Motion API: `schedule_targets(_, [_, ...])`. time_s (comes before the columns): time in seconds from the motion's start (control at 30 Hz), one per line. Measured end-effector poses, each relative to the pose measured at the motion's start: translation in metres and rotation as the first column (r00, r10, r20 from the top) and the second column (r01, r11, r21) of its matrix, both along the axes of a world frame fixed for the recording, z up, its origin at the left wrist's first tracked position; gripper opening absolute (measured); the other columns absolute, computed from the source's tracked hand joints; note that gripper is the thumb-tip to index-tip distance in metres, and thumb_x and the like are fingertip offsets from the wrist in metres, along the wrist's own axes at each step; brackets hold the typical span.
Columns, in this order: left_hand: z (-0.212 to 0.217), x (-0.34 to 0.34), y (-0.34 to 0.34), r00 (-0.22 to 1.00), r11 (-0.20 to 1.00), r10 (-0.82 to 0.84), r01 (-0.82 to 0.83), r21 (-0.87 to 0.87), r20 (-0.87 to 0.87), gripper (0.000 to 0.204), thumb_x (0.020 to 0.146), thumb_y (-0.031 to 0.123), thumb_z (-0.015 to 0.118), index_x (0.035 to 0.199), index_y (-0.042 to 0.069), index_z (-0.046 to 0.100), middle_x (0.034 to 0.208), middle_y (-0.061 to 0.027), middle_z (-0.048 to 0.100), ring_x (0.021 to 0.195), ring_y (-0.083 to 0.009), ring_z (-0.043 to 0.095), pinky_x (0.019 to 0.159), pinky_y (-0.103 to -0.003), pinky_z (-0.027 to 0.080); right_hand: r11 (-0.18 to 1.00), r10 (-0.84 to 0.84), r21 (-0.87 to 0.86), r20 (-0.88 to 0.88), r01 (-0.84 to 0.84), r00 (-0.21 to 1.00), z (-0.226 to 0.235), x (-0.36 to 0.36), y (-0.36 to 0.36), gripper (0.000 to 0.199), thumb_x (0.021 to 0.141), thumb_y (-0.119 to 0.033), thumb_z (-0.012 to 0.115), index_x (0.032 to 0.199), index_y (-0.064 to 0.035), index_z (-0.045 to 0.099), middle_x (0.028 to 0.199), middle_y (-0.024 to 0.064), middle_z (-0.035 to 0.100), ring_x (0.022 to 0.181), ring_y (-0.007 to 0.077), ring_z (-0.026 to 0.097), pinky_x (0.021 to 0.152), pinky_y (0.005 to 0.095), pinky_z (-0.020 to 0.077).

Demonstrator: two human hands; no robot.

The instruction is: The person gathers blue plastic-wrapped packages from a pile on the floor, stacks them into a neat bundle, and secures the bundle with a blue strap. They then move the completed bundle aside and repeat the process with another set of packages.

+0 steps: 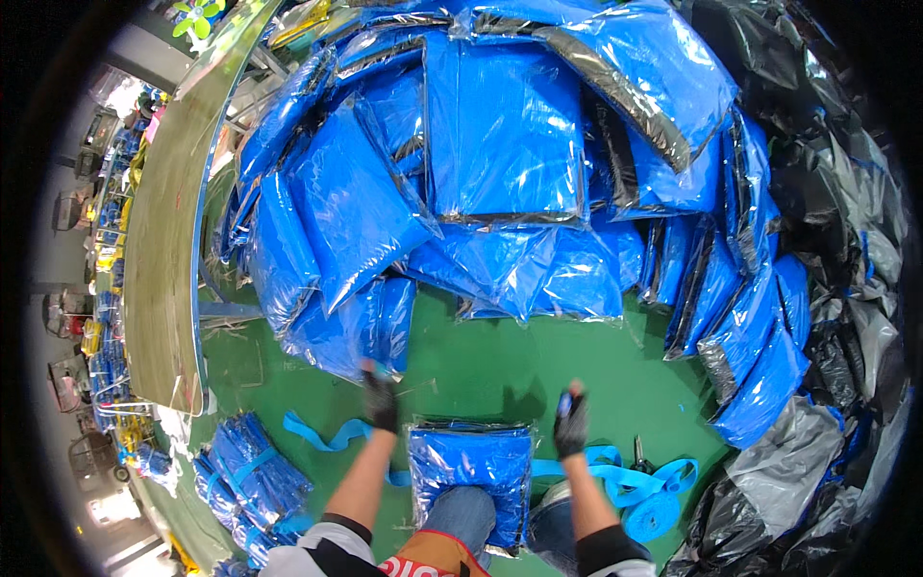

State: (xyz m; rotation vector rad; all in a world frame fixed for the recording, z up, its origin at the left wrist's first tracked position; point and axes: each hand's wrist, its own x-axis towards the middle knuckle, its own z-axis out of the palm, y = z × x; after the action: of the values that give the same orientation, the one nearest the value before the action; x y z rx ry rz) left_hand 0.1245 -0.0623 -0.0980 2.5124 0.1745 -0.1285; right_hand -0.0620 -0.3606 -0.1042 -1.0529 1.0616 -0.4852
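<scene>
A stack of flat blue packages in clear plastic [471,460] lies on the floor before me, and my knee [460,510] presses on it. Light-blue strapping [332,439] comes out on both sides of the stack. My left hand [381,402], in a dark glove with bare fingertips, is raised beyond the stack's left corner; its fingers are blurred. On the right, my gloved right hand [571,423] is raised above the floor, fingers curled in. A small blue-and-white patch shows at it, too small to name. A roll of the strapping [652,516] lies right of my knees.
A large heap of blue plastic-wrapped packages [505,135] curves around the far side. Black and grey plastic sheeting [788,462] piles up on the right. Strapped blue bundles [255,462] lie at the left, below a long table [168,250]. The floor [481,365] is green.
</scene>
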Motion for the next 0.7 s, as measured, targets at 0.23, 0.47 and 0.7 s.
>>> schedule_targets(0.23, [0.019, 0.177, 0.028, 0.991, 0.533, 0.022, -0.126, -0.837, -0.135, 0.051, 0.087, 0.033, 0.059, 0.127, 0.005, 0.043, 0.112, -0.0133, 0.055, 0.103, -0.0231, 0.053, 0.09, -0.037, 0.046, 0.901, 0.409, -0.223, 0.158, -0.371, 0.899, 0.049, 0.266, -0.158, 0.043, 0.082, -0.027, 0.065, 0.113, -0.0013, 0.049, 0.105, 0.0149, 0.057, 0.097, 0.0227, 0.056, 0.074, 0.0351, 0.0475])
schedule_targets(0.47, [0.072, 0.132, 0.011, 0.927, 0.826, -0.341, 0.375, -0.422, 0.157, 0.046, 0.08, 0.018, 0.068, 0.118, 0.0, 0.05, 0.116, -0.0143, 0.055, 0.106, -0.0219, 0.053, 0.089, -0.035, 0.046, 0.991, 0.078, -0.135, 0.457, -0.018, 0.886, 0.117, 0.182, -0.097, 0.045, 0.074, -0.011, 0.072, 0.113, -0.0026, 0.051, 0.094, 0.0085, 0.061, 0.076, 0.0163, 0.057, 0.062, 0.0265, 0.0475])
schedule_targets(0.7, [0.093, -0.025, 0.036, 0.877, 0.201, -0.207, -0.396, -0.896, -0.434, 0.057, 0.075, 0.001, 0.065, 0.127, 0.005, 0.041, 0.117, -0.0108, 0.052, 0.103, -0.0239, 0.055, 0.088, -0.04, 0.048, 0.564, -0.055, -0.805, -0.256, -0.181, 0.965, 0.199, -0.035, -0.022, 0.03, 0.07, -0.017, 0.071, 0.092, -0.003, 0.057, 0.081, 0.0158, 0.062, 0.065, 0.0279, 0.06, 0.064, 0.0347, 0.0486])
